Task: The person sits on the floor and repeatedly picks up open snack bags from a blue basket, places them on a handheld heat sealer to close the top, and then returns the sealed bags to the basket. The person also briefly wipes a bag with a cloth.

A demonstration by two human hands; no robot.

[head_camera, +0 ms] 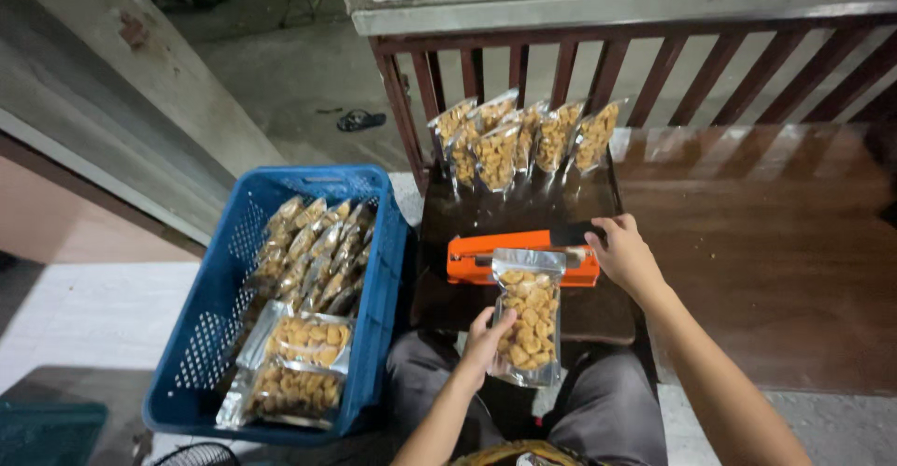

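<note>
On the small dark bench before the seated person sits an orange heat sealer, and a clear pouch of golden snack pieces has its top edge lying across the sealer's bar. Left hand holds the pouch by its lower left side, fingers closed on it. Right hand rests on the sealer's black handle end, its grip pressed down on it; whether the arm is fully shut on the pouch I cannot tell.

As for progress, I judge the work well under way. Behind the sealer, a row of filled pouches stands upright against the red-brown railing (about six or seven, overlapping, so the count is unsure). These look finished, though their seams are too small to check.

Beside the bench on the person's left, a blue crate with perforated walls holds many more pouches of the same snack: a packed rank standing on edge toward the far end, and two larger ones lying flat at the near end. Whether those are sealed or waiting is not clear from here; if waiting, most of the job is left.

A wider wooden bench lies to the right, glossy. A dark sandal lies on the concrete floor beyond.
</note>
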